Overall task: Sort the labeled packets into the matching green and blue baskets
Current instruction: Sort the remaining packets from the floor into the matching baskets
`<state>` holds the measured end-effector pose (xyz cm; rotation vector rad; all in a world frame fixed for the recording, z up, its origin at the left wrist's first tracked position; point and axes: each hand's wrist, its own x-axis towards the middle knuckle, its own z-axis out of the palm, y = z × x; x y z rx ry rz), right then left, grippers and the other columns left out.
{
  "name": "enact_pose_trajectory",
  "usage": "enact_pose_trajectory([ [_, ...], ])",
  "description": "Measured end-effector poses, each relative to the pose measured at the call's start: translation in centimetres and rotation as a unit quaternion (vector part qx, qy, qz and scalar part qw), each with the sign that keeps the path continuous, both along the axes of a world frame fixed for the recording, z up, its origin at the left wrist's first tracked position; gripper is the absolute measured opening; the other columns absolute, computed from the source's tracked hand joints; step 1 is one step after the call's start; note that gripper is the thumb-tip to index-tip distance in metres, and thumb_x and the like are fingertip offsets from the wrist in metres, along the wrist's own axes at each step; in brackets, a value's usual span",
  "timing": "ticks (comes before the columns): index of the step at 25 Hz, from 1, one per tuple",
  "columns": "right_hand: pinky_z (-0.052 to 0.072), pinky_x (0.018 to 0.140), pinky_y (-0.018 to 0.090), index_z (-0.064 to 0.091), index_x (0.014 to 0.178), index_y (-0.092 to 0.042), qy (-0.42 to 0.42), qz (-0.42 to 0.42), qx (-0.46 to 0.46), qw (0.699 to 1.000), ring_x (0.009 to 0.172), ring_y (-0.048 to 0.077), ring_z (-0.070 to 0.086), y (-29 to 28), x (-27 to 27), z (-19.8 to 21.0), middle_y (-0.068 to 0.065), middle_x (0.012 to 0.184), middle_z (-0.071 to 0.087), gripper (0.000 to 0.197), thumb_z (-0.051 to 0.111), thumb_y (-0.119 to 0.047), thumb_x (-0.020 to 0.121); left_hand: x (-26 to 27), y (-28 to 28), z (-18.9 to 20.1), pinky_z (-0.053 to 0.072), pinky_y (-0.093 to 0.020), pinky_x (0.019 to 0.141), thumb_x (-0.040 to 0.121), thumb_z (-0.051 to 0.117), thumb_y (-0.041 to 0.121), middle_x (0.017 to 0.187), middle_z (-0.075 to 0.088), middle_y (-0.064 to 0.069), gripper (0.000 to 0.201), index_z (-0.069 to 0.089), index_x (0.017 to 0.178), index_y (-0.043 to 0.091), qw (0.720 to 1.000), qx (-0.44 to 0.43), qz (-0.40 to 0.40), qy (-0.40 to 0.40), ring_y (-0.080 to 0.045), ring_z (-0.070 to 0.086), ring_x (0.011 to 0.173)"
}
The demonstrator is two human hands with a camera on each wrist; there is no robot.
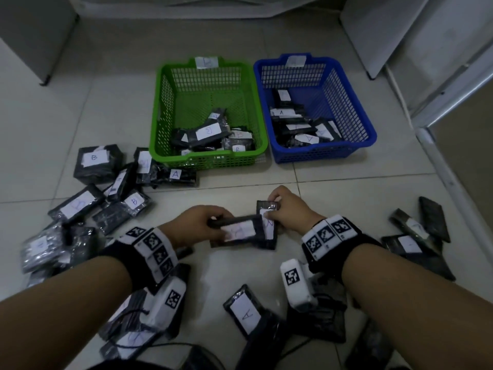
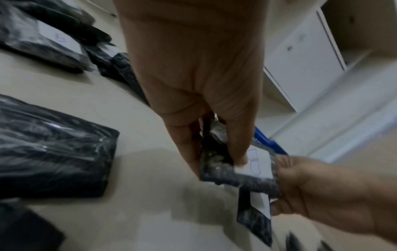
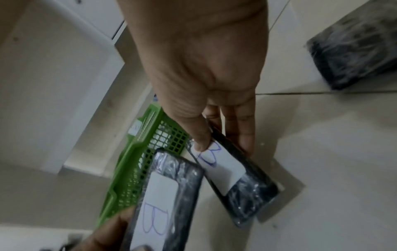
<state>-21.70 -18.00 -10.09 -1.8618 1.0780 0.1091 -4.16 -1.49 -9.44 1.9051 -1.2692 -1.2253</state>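
Observation:
My left hand [image 1: 213,223] grips a black packet [image 1: 240,228] with a white "B" label, held just above the floor. My right hand [image 1: 272,212] pinches a second black "B" packet [image 1: 268,231] that lies partly under the first. In the right wrist view both "B" labels show: the right hand's packet [image 3: 227,169] and the left hand's packet [image 3: 165,203]. The left wrist view has my left hand [image 2: 217,158] on its packet [image 2: 236,176]. Ahead stand the green basket [image 1: 160,108], tagged B, and the blue basket [image 1: 354,102], each with several packets inside.
Several loose packets [image 1: 93,164] are heaped on the tiled floor at the left, more packets [image 1: 416,236] at the right, and an "A" packet [image 1: 244,313] lies between my forearms. White cabinet panels [image 1: 426,49] border the floor at the right and back.

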Motion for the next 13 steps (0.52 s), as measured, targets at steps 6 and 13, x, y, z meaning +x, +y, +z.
enact_pose_trajectory([
  [6,0.060,0.061,0.042,0.048,0.099,-0.010,-0.203,-0.197,0.162,0.945,0.072,0.025,0.065,-1.6,3.5,4.0,0.018,0.101,0.061,0.025,0.068,-0.006,0.085,1.7,-0.6,3.0,0.056,-0.031,0.063,0.080,0.068,-0.002,0.098,0.069,-0.007,0.030,0.059,0.104,0.014,0.907,-0.122,0.313,0.254,-0.024,0.063,0.079],
  [13,0.048,0.043,0.026,0.054,0.092,-0.002,-0.271,-0.267,0.147,0.913,0.046,0.018,0.054,-5.2,9.4,6.0,0.015,0.076,0.061,0.010,0.060,-0.009,0.090,8.0,-4.1,4.8,0.054,-0.034,0.083,0.089,0.059,0.001,0.114,0.065,-0.015,0.030,0.059,0.118,0.007,0.825,-0.238,0.455,0.236,-0.024,0.064,0.094],
])
